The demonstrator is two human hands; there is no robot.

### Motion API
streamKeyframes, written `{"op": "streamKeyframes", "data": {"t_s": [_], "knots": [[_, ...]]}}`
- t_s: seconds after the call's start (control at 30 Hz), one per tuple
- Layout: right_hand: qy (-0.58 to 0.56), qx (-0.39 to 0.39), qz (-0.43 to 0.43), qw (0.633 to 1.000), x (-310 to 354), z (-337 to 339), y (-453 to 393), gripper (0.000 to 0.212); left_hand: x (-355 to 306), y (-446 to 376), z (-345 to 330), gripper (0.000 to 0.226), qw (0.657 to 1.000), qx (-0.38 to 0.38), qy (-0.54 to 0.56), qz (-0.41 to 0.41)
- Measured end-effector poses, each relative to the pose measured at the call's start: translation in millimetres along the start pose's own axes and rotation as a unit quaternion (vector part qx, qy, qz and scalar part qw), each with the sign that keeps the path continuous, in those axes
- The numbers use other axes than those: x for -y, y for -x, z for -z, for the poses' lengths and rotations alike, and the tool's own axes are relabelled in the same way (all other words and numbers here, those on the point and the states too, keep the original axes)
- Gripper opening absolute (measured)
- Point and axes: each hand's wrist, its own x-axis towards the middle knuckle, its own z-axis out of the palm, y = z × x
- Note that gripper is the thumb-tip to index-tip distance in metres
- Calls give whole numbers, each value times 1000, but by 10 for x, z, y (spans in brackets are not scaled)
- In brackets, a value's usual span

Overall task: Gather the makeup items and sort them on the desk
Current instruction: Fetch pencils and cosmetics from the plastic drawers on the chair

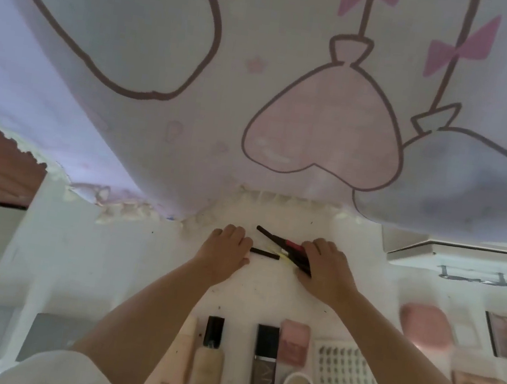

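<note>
Both hands are lying at the far side of the white desk (123, 271), under a hanging printed curtain (259, 95). The left hand (226, 253) is touching a short black stick (264, 253); the right hand (326, 268) is resting on a bundle of dark pencils (283, 248). Nearer, a foundation bottle (208, 361), a dark tube (264, 372), a pink compact (294, 342) and a lash tray (346, 377) are lying in a row.
</note>
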Motion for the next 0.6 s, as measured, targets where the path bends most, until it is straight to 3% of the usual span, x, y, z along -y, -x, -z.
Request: {"op": "streamKeyframes", "data": {"t_s": [0.27,0.47,0.6], "knots": [[43,23,-56,997,65,-116,157,76,107,150,-138,64,1000,17,16,-8],[71,-5,-85,994,229,41,284,71,213,413,-49,63,1000,7,-1,1],[60,-26,-52,996,513,259,337,61,352,689,126,61,999,-27,-4,38]]}}
